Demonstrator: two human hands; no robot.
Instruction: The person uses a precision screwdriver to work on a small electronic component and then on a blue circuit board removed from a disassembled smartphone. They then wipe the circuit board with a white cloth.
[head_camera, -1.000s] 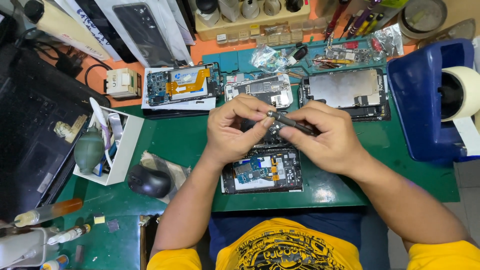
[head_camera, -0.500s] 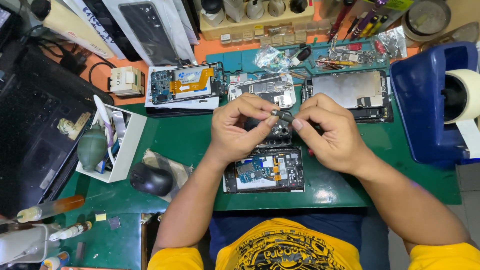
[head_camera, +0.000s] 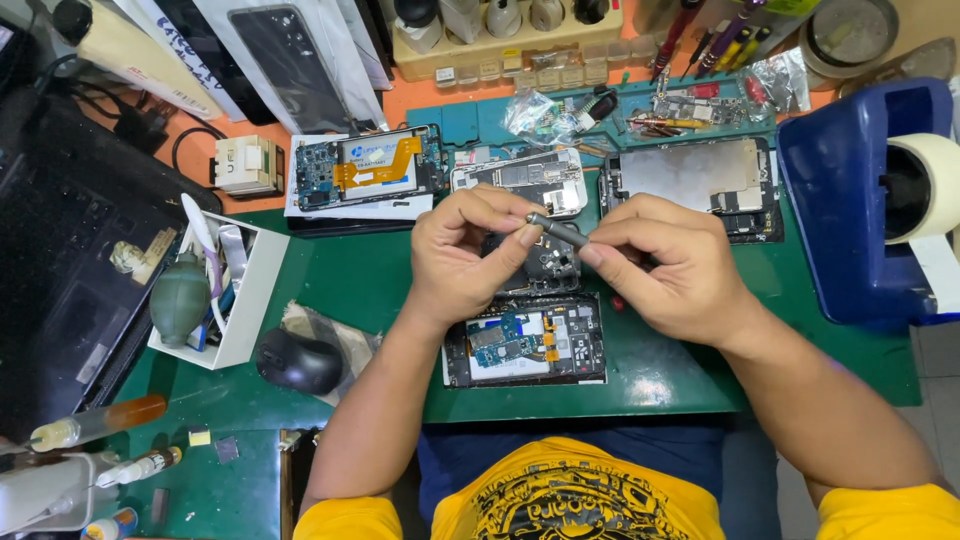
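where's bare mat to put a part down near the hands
Bare green mat lies between the white tray and the left hand, and right of the opened phone under the right hand. The mat's far edge is crowded with boards.

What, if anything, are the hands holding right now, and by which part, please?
A slim grey screwdriver: the right hand grips its handle end, while the left hand pinches its tip end.

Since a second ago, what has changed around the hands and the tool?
Little moved. The left hand and right hand stay together over the dark part, both pinching the slim tool; its tip has shifted slightly leftward, toward the left fingertips. Nothing was picked up or let go. The open phone below, the mouse and the mat lie as before.
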